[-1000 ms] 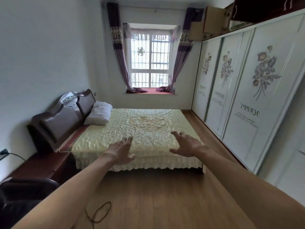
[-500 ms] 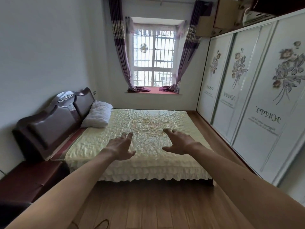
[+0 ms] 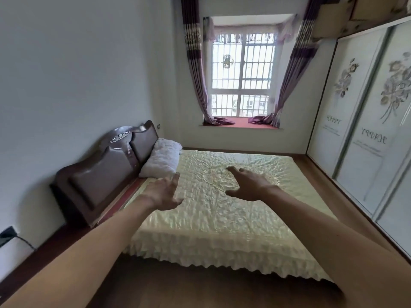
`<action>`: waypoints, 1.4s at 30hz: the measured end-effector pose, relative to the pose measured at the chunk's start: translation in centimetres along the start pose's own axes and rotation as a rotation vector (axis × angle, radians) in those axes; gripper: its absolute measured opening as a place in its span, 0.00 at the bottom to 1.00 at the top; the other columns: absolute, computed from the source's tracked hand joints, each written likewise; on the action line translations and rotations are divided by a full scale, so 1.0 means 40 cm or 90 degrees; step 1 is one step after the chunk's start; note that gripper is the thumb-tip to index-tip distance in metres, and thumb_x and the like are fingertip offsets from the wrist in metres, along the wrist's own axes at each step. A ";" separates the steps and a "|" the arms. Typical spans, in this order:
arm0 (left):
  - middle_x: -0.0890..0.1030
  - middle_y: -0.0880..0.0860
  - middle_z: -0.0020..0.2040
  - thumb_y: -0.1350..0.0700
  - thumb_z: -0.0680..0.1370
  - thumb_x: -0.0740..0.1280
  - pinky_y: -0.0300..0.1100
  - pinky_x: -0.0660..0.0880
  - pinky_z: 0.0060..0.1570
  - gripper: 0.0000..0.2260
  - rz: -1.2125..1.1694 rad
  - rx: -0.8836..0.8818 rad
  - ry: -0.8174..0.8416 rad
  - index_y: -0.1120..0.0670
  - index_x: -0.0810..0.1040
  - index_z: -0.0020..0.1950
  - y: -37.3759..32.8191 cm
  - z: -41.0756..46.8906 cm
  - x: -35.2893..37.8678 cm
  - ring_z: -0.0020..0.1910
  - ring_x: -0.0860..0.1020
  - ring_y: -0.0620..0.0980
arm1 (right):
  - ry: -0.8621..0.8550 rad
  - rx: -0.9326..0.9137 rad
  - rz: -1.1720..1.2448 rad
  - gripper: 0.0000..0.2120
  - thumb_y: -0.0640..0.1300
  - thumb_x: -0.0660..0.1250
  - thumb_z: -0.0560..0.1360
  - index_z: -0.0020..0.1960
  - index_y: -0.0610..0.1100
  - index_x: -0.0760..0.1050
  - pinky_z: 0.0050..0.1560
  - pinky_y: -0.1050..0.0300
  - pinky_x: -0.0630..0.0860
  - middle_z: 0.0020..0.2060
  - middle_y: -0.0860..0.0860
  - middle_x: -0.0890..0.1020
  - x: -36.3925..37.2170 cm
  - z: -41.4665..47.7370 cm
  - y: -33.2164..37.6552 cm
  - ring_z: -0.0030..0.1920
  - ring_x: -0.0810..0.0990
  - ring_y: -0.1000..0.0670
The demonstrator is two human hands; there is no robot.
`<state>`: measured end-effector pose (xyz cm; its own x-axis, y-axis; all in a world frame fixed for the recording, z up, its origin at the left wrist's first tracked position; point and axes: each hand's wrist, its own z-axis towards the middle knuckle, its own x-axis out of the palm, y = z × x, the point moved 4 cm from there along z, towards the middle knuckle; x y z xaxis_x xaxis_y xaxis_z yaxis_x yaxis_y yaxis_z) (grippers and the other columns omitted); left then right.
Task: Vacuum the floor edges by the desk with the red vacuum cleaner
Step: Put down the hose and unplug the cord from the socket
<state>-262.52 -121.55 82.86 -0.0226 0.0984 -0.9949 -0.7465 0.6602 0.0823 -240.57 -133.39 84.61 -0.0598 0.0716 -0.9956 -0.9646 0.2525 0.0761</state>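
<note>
Hands (image 3: pixel 163 193) higher now, over bed (image 3: pixel 222 218)

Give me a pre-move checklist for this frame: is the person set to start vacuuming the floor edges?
1. Red vacuum cleaner in view: not ok, none visible.
2. Desk in view: not ok; only the bed, wardrobe doors and window show.
3. Left hand free: ok, open and empty above the bedspread.
4. Right hand free: ok, open and empty.
5. Wall socket at the left edge: ok, with a plug and cord in it; which appliance it feeds, cannot tell.
6. Floor in front of the bed clear: ok in the visible strip.
</note>
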 end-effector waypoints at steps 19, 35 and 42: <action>0.63 0.56 0.74 0.37 0.76 0.63 0.54 0.70 0.63 0.41 -0.009 -0.227 0.036 0.53 0.47 0.81 0.220 0.519 0.060 0.70 0.70 0.57 | 0.022 -0.210 0.006 0.40 0.61 0.66 0.76 0.79 0.50 0.51 0.48 0.51 0.70 0.67 0.43 0.71 0.084 0.743 -0.093 0.65 0.74 0.40; 0.63 0.57 0.75 0.38 0.77 0.63 0.54 0.72 0.63 0.40 0.002 -0.411 0.055 0.52 0.48 0.80 0.654 0.581 0.210 0.70 0.70 0.57 | 0.052 -0.424 0.041 0.39 0.58 0.69 0.75 0.79 0.48 0.54 0.56 0.53 0.69 0.65 0.41 0.72 0.191 1.193 0.295 0.65 0.73 0.39; 0.66 0.58 0.72 0.38 0.76 0.63 0.54 0.73 0.62 0.39 -0.024 -0.481 0.072 0.53 0.49 0.80 0.909 0.603 0.295 0.66 0.73 0.59 | 0.087 -0.500 0.016 0.40 0.60 0.70 0.73 0.77 0.47 0.56 0.60 0.45 0.74 0.60 0.40 0.74 0.237 1.406 0.554 0.61 0.76 0.36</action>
<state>-273.89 -78.43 75.53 -0.0259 -0.0185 -0.9995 -0.9992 -0.0308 0.0264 -248.06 -72.83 79.89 -0.0665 -0.0638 -0.9957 -0.8586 -0.5048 0.0897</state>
